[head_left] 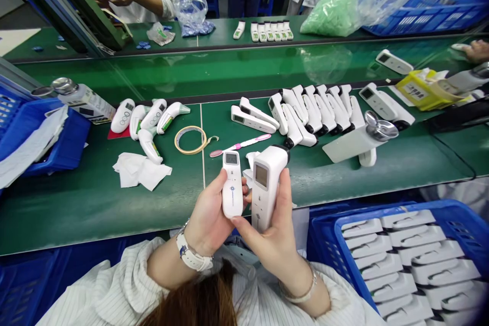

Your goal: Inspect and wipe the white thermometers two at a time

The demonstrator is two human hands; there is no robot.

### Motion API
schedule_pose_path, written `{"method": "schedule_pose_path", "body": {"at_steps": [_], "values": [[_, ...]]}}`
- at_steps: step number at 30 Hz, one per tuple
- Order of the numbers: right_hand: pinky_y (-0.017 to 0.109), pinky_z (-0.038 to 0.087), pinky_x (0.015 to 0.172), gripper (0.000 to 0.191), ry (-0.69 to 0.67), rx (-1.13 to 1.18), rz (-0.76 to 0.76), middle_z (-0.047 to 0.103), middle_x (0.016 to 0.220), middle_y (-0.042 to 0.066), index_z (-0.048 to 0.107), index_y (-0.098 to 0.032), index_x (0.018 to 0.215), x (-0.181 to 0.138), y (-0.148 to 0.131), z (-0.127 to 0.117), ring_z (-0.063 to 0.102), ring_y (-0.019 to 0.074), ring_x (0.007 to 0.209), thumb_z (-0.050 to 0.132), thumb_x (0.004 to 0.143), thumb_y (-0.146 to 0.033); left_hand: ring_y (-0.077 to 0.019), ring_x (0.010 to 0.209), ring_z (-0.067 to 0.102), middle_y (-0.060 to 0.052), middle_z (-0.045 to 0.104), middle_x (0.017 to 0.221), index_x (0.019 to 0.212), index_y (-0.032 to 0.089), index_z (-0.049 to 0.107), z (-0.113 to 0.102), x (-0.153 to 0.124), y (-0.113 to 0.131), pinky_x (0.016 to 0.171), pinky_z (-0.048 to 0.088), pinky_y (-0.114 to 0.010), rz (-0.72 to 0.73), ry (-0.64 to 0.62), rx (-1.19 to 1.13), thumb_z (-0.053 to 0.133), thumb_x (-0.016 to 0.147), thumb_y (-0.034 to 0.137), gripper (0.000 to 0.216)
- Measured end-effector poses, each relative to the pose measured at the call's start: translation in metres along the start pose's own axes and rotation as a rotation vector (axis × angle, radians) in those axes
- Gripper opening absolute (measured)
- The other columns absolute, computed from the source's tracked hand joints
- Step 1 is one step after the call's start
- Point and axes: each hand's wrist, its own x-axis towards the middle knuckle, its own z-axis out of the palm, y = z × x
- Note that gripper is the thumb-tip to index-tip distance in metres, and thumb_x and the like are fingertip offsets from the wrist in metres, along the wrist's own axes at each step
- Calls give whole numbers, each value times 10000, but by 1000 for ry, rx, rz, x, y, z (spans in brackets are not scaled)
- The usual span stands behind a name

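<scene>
My left hand [210, 216] grips a white handheld thermometer [232, 184] upright, its small screen facing me. My right hand [275, 229] holds a second, thicker white thermometer [264, 188] beside it, screen toward me as well. The two devices stand side by side just above the near edge of the green bench [76, 204]. A pink toothbrush [240, 145] lies on the bench just beyond them, next to a roll of tape [190, 140].
A row of white thermometers [317, 112] lies at mid-bench, with a few more [147, 119] and white cloths [141, 170] to the left. A blue crate of white shells [412, 260] sits at lower right, another blue bin [49, 142] at left. Other people work across the belt.
</scene>
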Motion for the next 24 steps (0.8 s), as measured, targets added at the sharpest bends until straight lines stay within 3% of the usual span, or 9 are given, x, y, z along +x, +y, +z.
{"method": "schedule_pose_path", "body": {"at_steps": [3,5,8,11,16,19,24], "values": [[393,469,879,970,88,138,94,580,1146,46,80,-331,1447,7,-1,-9,588,217,942,721,723,-257,-111,612,529,-71,555,742,825,91,584,-2,0,3,549,446,-214,11,-54,-41,377,922,308,315],[349,489,779,775,163,265,129,610,1101,30,210,-325,1426,13,-1,-16,595,196,836,644,786,-367,-108,624,527,-77,565,780,867,96,581,-2,0,4,538,439,-209,34,-54,-42,369,924,296,297],[307,484,699,507,174,493,220,624,1143,25,346,-304,1379,21,-1,-23,601,175,798,412,900,-457,-117,619,535,-74,582,791,887,108,595,-3,1,2,516,438,-219,82,-18,14,360,924,311,313],[280,489,670,474,121,615,327,634,1147,24,368,-311,1364,23,-4,-24,608,164,824,435,900,-381,-129,666,565,-68,612,821,918,120,620,-6,1,-3,565,471,-233,164,17,92,422,903,301,269],[272,517,724,482,-24,671,350,646,1094,11,500,-287,1257,19,-12,-15,612,159,842,629,797,-229,-101,727,561,-24,616,847,1013,172,631,-12,-1,-11,643,468,-197,226,-127,222,591,826,277,218],[289,521,768,491,-81,642,324,662,1050,10,487,-283,1273,17,-16,-12,619,176,881,625,806,-214,-109,734,563,-25,629,846,1057,177,620,-14,-3,-15,637,449,-193,211,-190,293,585,829,253,243],[361,462,938,500,-94,666,329,613,1189,16,462,-295,1287,16,-17,-11,553,219,1111,615,815,-225,-149,779,592,-27,651,884,1105,202,593,-13,-5,-20,670,452,-235,228,-195,322,557,847,292,276]]}}
